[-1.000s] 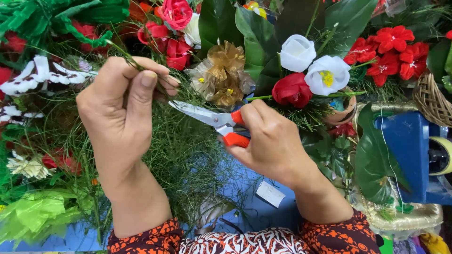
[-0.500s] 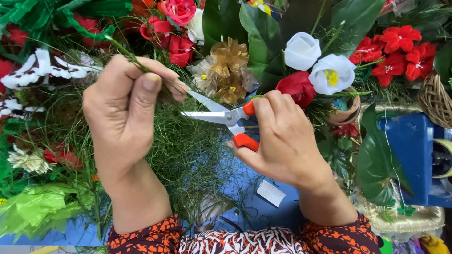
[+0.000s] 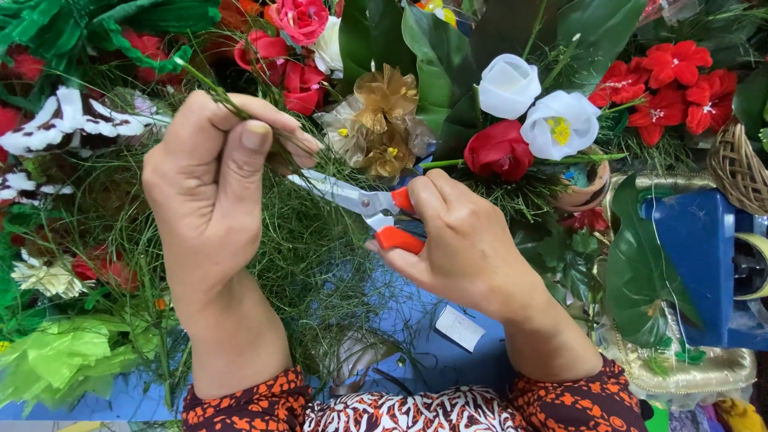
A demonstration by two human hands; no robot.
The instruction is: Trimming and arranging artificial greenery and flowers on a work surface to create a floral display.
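My left hand (image 3: 214,188) pinches a thin green stem (image 3: 210,84) between thumb and fingers, the stem running up to the left. In my right hand (image 3: 464,244) are orange-handled scissors (image 3: 364,206), their metal blades closed and pointing left to the fingertips of my left hand. Below both hands lies a heap of fine green sprigs (image 3: 308,272) on a blue surface.
Artificial flowers crowd the back: red roses (image 3: 288,60), a gold fabric flower (image 3: 384,112), white flowers (image 3: 540,108), a red rose (image 3: 498,150), red blooms (image 3: 672,76). A blue box (image 3: 700,256) and a wicker basket (image 3: 740,168) stand right. Green wrapping (image 3: 52,364) lies bottom left.
The scissors opened and then closed at my left fingertips. My right hand shifted slightly left and up; my left hand kept its pinch on the stem.
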